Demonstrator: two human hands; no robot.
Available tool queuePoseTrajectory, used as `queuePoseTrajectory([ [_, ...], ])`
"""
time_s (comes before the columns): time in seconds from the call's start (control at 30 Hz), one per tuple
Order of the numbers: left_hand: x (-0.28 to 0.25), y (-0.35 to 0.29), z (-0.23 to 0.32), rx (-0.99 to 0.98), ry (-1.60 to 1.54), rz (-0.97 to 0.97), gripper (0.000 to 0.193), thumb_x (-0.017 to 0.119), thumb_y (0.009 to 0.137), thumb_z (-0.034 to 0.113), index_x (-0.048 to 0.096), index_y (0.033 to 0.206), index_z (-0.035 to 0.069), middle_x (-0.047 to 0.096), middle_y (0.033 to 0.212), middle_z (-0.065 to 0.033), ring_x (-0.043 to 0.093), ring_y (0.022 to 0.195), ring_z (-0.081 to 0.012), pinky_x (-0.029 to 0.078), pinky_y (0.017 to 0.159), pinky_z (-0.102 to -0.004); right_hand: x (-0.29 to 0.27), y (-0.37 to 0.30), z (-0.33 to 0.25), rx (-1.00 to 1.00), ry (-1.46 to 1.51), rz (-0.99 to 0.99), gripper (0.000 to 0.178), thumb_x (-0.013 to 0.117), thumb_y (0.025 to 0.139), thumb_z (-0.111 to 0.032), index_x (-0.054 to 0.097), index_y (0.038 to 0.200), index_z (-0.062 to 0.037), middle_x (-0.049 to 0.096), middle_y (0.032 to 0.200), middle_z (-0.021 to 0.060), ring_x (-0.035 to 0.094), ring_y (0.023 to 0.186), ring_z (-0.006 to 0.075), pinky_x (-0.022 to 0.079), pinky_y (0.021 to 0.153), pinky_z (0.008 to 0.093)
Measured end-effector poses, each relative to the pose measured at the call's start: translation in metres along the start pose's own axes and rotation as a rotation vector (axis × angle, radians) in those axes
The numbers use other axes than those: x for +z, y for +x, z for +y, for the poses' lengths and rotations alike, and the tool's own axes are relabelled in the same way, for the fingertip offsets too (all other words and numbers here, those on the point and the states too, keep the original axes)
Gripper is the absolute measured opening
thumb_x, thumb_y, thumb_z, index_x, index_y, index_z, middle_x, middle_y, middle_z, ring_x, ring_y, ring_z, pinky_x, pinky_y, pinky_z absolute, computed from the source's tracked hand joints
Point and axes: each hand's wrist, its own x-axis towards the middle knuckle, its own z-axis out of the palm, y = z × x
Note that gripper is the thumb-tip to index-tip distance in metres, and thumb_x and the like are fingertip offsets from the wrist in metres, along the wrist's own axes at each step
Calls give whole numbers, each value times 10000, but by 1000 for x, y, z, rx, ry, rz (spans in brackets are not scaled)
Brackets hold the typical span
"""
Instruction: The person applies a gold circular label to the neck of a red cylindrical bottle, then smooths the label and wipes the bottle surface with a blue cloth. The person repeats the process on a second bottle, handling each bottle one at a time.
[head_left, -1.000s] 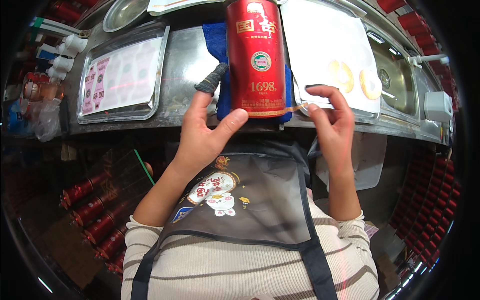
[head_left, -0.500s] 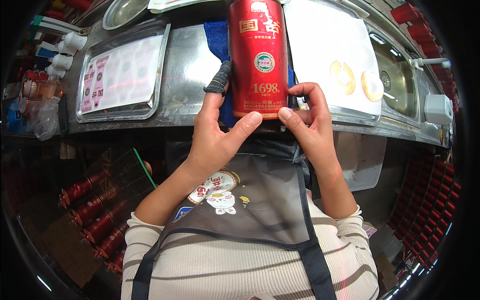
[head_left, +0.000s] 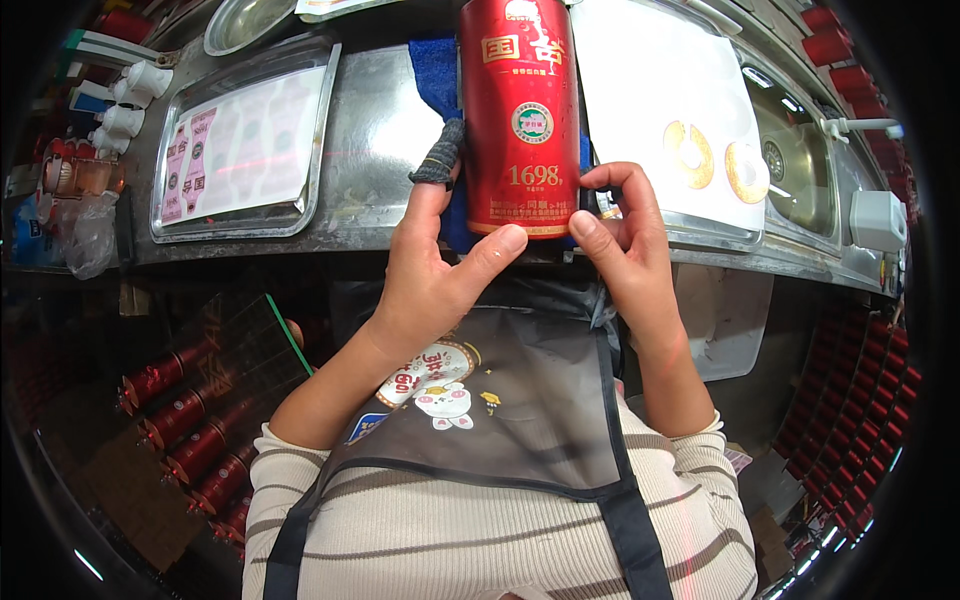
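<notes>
A red cylindrical canister [head_left: 520, 130] with gold print and a round green-and-white label lies on a blue cloth [head_left: 432, 85], its lower end toward me. My left hand [head_left: 432, 235] is closed along its left side, thumb at the bottom edge. A grey knitted finger cover [head_left: 440, 155] is on one of its fingers. My right hand [head_left: 630, 240] is curled at the lower right side, fingertips against the canister and thumb by its bottom corner. A small shiny piece, too hidden to name, shows among the right fingers.
On the left, a clear tray [head_left: 320, 150] holds a sheet of pink-and-white labels [head_left: 240, 145]. White paper [head_left: 650, 90] with two gold ring-shaped stickers [head_left: 745, 172] lies on the right, near a metal sink [head_left: 800, 170]. Red canisters [head_left: 195, 450] stand in rows below the counter.
The canister has shifted slightly right and its printed face has turned a little to the right. My right thumb has slid off the front face to the canister's right edge.
</notes>
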Motion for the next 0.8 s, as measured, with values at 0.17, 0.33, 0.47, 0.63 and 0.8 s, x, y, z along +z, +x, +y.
queuePoseTrajectory([
  [0.17,0,0,-1,-9,-3,4,788,768,909,211,339,1507,-71,500,1455,-207,486,1346,-247,371,1136,-375,-4,1,0,20,-141,-11,428,726,961,-178,420,1228,-44,639,813,14,517,650,-3,369,570,161],
  [0.33,-5,-3,-2,-70,-20,13,808,786,886,222,353,1506,-64,498,1445,-231,469,1366,-278,373,1133,-385,10,0,-5,2,-68,27,455,739,951,-179,411,1235,-42,660,830,24,572,693,7,414,611,152],
  [0.47,-9,-21,5,94,375,-20,813,813,812,274,449,1479,-14,367,1563,-262,341,1462,-423,202,1185,-556,8,-1,-1,0,-84,39,445,729,958,-179,405,1233,-47,668,837,28,557,698,5,404,629,149],
  [0.63,-8,-40,19,291,744,-166,395,796,800,351,762,1066,61,256,1627,-313,249,1495,-516,127,1153,-704,9,-3,-3,-10,-64,17,446,718,961,-162,399,1251,-46,671,885,54,584,769,39,423,694,165],
  [0.8,-13,-48,9,284,812,-68,344,772,833,362,764,1006,66,250,1579,-402,289,1455,-565,172,1125,-725,9,-5,-7,9,-131,31,437,720,958,-161,414,1248,-46,662,996,79,631,854,79,474,777,201],
])
